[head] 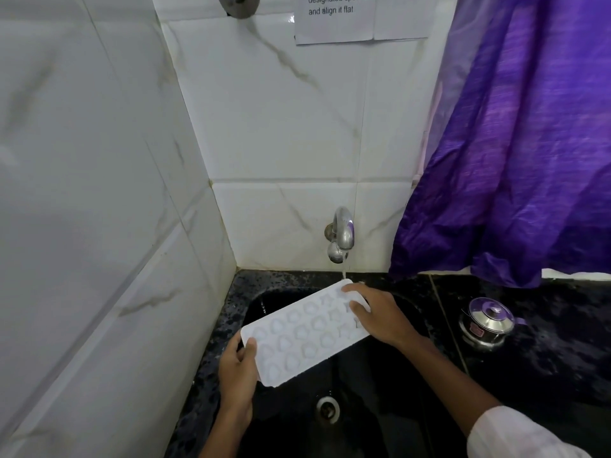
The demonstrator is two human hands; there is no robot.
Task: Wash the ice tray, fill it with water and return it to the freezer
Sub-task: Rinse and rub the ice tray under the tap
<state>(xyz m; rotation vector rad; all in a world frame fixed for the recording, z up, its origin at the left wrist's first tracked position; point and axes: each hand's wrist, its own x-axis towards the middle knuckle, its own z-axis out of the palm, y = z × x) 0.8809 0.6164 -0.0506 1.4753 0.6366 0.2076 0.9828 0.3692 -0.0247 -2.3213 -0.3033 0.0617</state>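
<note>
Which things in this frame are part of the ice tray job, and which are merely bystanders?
In use: ice tray, left hand, right hand, running tap, sink.
Bystanders: steel lidded pot, purple curtain, paper notice.

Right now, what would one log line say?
ice tray over sink | left hand, right hand holding ends | tap running onto far end

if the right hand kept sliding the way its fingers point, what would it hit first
The right hand points up-left along the ice tray; past the tray's far edge, probably the water stream, then the tiled wall. Depth is unclear.
</note>
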